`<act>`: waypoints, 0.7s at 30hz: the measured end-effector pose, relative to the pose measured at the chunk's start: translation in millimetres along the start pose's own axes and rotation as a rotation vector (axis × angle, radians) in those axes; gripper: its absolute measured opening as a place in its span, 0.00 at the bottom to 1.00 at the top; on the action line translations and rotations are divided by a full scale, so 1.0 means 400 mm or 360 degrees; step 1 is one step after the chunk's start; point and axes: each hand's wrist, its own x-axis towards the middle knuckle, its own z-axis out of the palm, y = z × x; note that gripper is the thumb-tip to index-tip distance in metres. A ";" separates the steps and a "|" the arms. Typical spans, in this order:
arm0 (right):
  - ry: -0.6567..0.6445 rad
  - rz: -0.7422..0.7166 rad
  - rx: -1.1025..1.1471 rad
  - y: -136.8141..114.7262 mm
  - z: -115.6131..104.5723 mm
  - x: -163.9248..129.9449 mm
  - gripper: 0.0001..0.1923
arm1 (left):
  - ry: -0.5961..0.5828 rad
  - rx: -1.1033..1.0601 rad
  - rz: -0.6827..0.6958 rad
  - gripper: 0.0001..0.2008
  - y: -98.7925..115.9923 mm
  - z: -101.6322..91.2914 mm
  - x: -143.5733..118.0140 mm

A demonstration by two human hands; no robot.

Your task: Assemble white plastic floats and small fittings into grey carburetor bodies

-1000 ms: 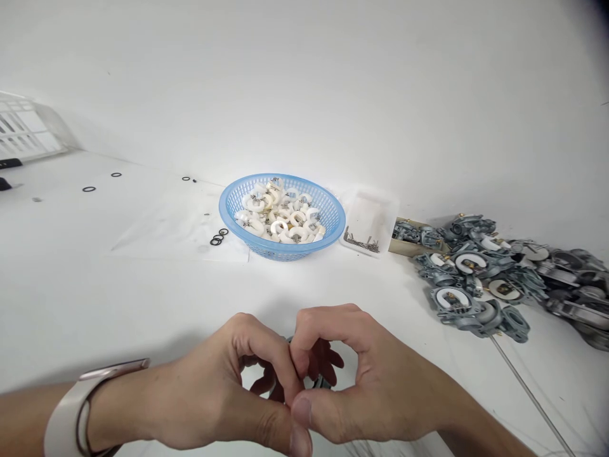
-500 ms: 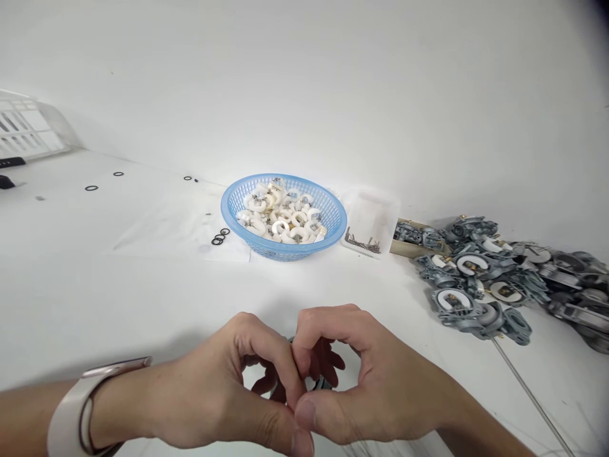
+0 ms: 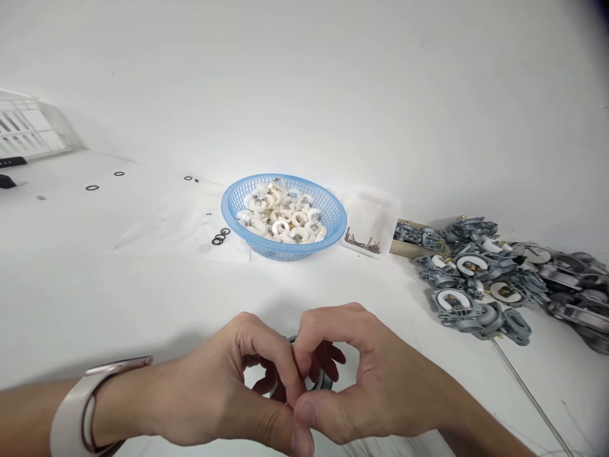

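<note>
Close together at the front of the table, my left hand [image 3: 223, 384] and my right hand [image 3: 375, 381] are both curled round a grey metal carburetor [image 3: 324, 381]. Most of that part is hidden behind my fingers; only bits of its rim show between them. The thumbs and index fingers of both hands meet over it, and any small piece pinched there is hidden. A blue plastic basket [image 3: 230, 212] beyond my hands holds many white ring-shaped floats [image 3: 280, 227] with small metal bits.
Right of the basket stands a clear tray [image 3: 373, 206] with small metal pins. Farther right lie piled grey carburetors [image 3: 476, 270], with a thin rod [image 3: 528, 390] in front. Black O-rings [image 3: 219, 238] lie left of the basket. A white crate [image 3: 28, 127] is at far left.
Both hands stay nearly in place with their grip the same. Slightly more of the grey part's rim shows between the fingers.
</note>
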 end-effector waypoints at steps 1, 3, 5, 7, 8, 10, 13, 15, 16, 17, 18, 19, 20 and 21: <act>-0.0002 -0.0015 -0.0001 0.001 -0.001 0.001 0.11 | -0.0005 0.0007 -0.0002 0.13 -0.001 0.000 0.000; -0.0002 -0.0041 -0.0002 0.003 -0.001 0.001 0.10 | -0.0017 0.0026 -0.0001 0.13 -0.003 0.000 -0.001; -0.0001 -0.0069 0.0012 0.005 -0.001 0.000 0.10 | -0.0021 0.0036 -0.0001 0.13 -0.004 0.000 -0.002; -0.0004 -0.0099 0.0018 0.007 0.000 -0.002 0.10 | -0.0008 0.0026 -0.0006 0.14 -0.005 -0.002 -0.003; -0.0006 -0.0109 0.0020 0.008 0.000 -0.002 0.10 | -0.0003 0.0023 -0.0016 0.14 -0.005 -0.002 -0.003; -0.0007 -0.0115 0.0024 0.011 0.000 -0.001 0.09 | 0.0011 0.0008 -0.0041 0.15 -0.004 -0.004 -0.003; 0.0008 -0.0103 0.0020 0.015 -0.002 0.002 0.10 | 0.0013 -0.0016 -0.0087 0.15 -0.002 -0.007 -0.002; 0.0022 -0.0120 0.0010 0.018 -0.003 0.003 0.12 | 0.0005 -0.0014 -0.0093 0.15 -0.001 -0.008 -0.001; 0.0024 -0.0135 0.0013 0.020 -0.003 0.004 0.13 | 0.0003 -0.0009 -0.0081 0.14 0.000 -0.008 -0.001; 0.0028 -0.0155 0.0015 0.022 -0.003 0.004 0.14 | 0.0004 -0.0007 -0.0074 0.14 -0.001 -0.007 -0.001; 0.0034 -0.0173 0.0012 0.024 -0.002 0.004 0.14 | 0.0009 -0.0011 -0.0075 0.14 -0.001 -0.007 -0.002; 0.0034 -0.0192 0.0007 0.026 -0.002 0.005 0.14 | 0.0014 -0.0013 -0.0089 0.15 -0.002 -0.007 -0.002; 0.0038 -0.0209 0.0002 0.027 -0.001 0.005 0.14 | 0.0017 -0.0015 -0.0115 0.15 -0.003 -0.008 -0.003; 0.0042 -0.0229 -0.0006 0.029 0.000 0.006 0.14 | 0.0018 -0.0016 -0.0148 0.15 -0.004 -0.008 -0.004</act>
